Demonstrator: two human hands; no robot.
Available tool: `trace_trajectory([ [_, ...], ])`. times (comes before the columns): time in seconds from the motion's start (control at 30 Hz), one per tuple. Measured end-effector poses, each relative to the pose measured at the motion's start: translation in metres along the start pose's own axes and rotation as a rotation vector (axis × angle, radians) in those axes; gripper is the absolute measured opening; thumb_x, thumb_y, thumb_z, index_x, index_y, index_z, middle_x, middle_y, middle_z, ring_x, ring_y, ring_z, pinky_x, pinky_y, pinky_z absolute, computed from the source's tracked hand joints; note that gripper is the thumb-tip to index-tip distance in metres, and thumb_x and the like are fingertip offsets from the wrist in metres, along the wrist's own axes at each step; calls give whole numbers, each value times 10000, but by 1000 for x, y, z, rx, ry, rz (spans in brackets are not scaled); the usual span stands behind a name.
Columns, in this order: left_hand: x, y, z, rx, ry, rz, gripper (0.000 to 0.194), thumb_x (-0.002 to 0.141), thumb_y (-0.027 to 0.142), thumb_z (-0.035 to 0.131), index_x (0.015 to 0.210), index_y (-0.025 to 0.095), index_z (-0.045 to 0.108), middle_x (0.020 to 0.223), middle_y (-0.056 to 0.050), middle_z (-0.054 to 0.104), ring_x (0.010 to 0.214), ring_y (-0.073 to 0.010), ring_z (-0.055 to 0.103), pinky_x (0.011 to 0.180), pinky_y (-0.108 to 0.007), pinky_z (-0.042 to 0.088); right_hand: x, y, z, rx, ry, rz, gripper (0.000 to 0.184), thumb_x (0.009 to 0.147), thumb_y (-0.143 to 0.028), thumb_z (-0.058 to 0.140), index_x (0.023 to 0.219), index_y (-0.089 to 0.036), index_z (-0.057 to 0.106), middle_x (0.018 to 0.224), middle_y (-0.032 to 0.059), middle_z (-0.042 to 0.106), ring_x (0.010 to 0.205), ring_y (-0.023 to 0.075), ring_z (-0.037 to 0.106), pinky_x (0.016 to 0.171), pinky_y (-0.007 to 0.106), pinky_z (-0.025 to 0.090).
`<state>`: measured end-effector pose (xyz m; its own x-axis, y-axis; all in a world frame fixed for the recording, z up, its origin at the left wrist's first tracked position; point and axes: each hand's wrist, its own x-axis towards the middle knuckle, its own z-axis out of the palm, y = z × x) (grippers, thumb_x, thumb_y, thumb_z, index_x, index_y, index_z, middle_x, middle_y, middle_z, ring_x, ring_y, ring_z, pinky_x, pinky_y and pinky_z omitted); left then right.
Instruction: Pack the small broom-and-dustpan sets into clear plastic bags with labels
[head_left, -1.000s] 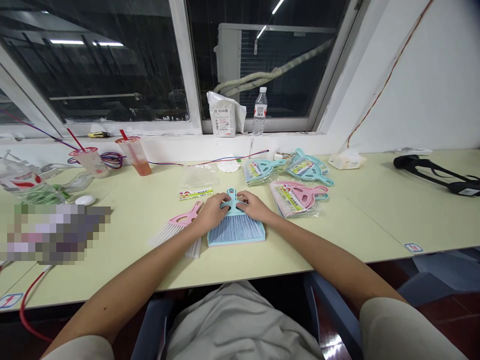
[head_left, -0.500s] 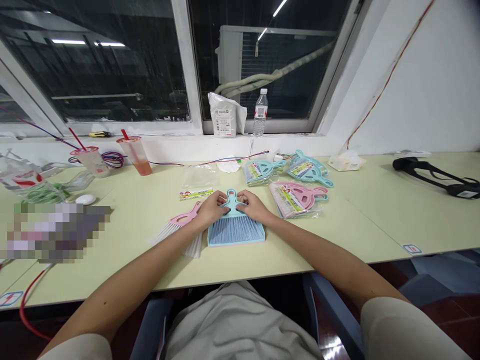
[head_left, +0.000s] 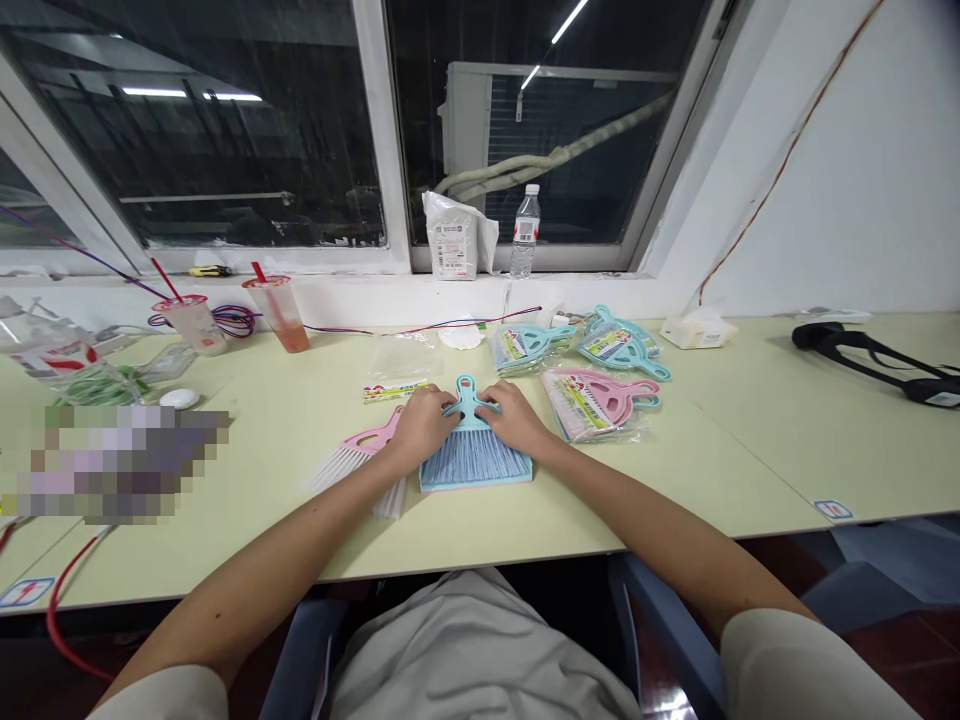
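Note:
A small blue brush (head_left: 474, 455) lies in a blue dustpan (head_left: 477, 479) on the pale green table (head_left: 675, 470), handle pointing away from me. My left hand (head_left: 420, 425) and my right hand (head_left: 511, 418) press on the handle end from either side, fingers curled over it. A pink brush with white bristles (head_left: 352, 460) lies just left of my left hand, partly under my forearm.
Packaged brush sets lie to the right: a pink one (head_left: 600, 400) and two blue ones (head_left: 622, 348) (head_left: 525, 342). A label strip (head_left: 394, 389) and empty bag (head_left: 405, 352) lie behind. Two drink cups (head_left: 274, 312) (head_left: 191, 322) stand at the left; a water bottle (head_left: 524, 231) stands on the sill.
Both hands stay on the blue brush handle with small finger shifts. The view has tilted slightly, so everything sits a little lower in the frame.

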<state>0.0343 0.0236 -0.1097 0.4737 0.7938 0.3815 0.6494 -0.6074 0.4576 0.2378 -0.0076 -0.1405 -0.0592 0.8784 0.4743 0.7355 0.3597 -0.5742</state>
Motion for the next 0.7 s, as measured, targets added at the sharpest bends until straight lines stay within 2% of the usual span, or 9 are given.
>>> trace_trajectory([
  [0.1, 1, 4, -4, -81, 38, -17, 173, 828, 270, 654, 965, 200, 733, 997, -86, 698, 1028, -275, 619, 900, -389, 469, 2, -7, -6, -1, 79, 14, 58, 871, -245, 655, 860, -197, 624, 937, 58, 648, 984, 232, 559, 918, 376, 422],
  [0.3, 4, 7, -10, -436, 21, -63, 153, 793, 316, 685, 896, 208, 651, 857, 5, 679, 800, -179, 613, 732, -311, 447, 3, -20, -22, 201, 89, 126, 113, 872, -286, 608, 785, -219, 582, 744, 0, 640, 698, 176, 576, 662, 307, 414],
  [0.43, 6, 9, -12, -657, 9, -71, 234, 771, 368, 738, 905, 195, 654, 876, -8, 671, 800, -165, 607, 725, -295, 450, 6, -17, -26, 311, 135, 144, 155, 839, -346, 638, 767, -221, 579, 727, -2, 629, 685, 177, 579, 661, 314, 422],
  [0.53, 7, 10, -12, -795, -3, -139, 298, 748, 415, 775, 914, 186, 682, 866, -25, 681, 803, -170, 619, 722, -291, 456, 10, -12, -25, 436, 145, 198, 197, 794, -393, 672, 756, -219, 587, 735, 6, 629, 696, 184, 582, 659, 319, 426],
  [0.63, 12, 5, -15, -814, -13, -202, 305, 808, 467, 710, 908, 179, 706, 898, -51, 714, 822, -184, 637, 729, -294, 468, 13, -8, -26, 517, 113, 242, 196, 757, -399, 687, 757, -209, 638, 769, 22, 654, 768, 203, 602, 712, 330, 437],
  [0.7, 18, -5, -22, -699, 21, -221, 316, 887, 478, 599, 906, 178, 696, 938, -73, 731, 850, -204, 661, 740, -303, 483, 14, -5, -28, 561, 85, 261, 197, 742, -399, 693, 760, -204, 670, 790, 29, 669, 804, 212, 608, 746, 338, 437],
])
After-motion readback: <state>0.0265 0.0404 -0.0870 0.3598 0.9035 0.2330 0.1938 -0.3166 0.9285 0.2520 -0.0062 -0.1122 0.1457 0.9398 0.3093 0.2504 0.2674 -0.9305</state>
